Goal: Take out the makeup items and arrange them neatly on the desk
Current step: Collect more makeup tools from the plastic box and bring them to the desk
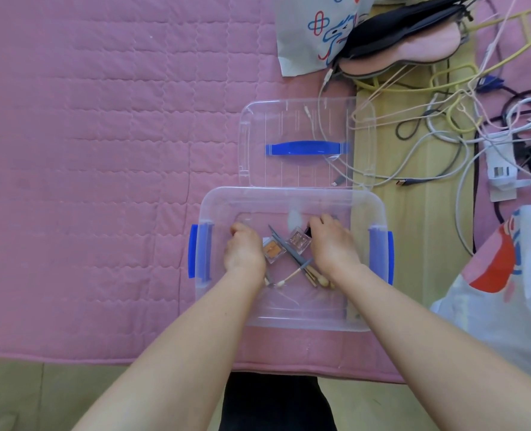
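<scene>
A clear storage box (292, 197) with blue side latches sits on the pink quilted mat (102, 150). Both my hands are inside it. On its floor lie two small square eyeshadow pots (273, 251) (299, 241), grey tweezers (289, 251), wooden-handled brushes (315, 276) and a pale-tipped applicator (284, 279). My left hand (244, 248) is at the left of the pile with its fingers curled downward; whatever is under them is hidden. My right hand (332, 242) curls its fingers and thumb round a small dark item (308, 231) beside the right pot.
The box's clear lid (258, 119) with a blue handle lies just beyond the box. A tangle of cables (444, 119) covers the wooden surface to the right, with a printed bag (314, 32) and a dark pouch (398, 23) behind. A plastic bag (506, 290) lies at the right.
</scene>
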{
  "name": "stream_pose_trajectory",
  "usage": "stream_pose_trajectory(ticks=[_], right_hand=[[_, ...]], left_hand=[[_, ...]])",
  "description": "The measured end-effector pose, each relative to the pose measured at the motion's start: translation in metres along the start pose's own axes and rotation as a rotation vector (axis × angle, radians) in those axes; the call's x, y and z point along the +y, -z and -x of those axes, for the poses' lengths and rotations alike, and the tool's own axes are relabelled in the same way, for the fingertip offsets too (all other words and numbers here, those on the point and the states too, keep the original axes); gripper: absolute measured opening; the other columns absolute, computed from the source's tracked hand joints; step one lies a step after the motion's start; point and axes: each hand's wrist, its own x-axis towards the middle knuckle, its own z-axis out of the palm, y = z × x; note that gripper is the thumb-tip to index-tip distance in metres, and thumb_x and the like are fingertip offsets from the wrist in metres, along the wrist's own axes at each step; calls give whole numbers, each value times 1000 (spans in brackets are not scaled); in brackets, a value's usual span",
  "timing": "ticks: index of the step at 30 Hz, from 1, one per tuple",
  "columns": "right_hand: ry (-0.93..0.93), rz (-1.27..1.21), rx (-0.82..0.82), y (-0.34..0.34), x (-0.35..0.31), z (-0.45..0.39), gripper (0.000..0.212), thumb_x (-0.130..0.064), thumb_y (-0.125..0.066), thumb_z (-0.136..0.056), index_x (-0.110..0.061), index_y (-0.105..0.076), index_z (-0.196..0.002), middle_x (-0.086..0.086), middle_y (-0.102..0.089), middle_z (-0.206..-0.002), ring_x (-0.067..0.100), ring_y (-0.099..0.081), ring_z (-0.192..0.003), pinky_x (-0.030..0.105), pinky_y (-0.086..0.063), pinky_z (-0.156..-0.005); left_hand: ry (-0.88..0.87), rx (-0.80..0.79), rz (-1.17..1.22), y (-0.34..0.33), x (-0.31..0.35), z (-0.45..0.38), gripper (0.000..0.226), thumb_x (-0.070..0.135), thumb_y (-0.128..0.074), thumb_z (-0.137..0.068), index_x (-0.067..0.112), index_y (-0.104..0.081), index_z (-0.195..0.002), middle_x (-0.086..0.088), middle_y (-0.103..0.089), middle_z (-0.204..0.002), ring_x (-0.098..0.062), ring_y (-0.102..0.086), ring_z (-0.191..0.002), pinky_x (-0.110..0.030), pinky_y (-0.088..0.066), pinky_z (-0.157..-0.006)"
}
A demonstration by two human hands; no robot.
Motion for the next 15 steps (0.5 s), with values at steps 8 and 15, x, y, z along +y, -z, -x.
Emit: stream_pose_trajectory(ticks=[8,15], right_hand=[[-2,-186,74,0,-2,9,26,-1,-50,-85,-9,-51,-109,12,-49,-113,35,-50,-100,40,-44,-78],[24,-292,4,-4,-6,23,18,-4,-49,-86,-9,-42,-102,14,-45,-106,34,-49,-79,38,-40,-64]], left_hand=[[122,5,311,-17,-15,14,22,0,-39,-94,7,-34,-114,-19,-61,-106,-33,-53,-80,-37,-39,-67],[109,61,517,-8,-7,25,37,5,-56,-88,10,-30,-115,-18,-63,-97,-38,-61,-83,-37,-44,-65]])
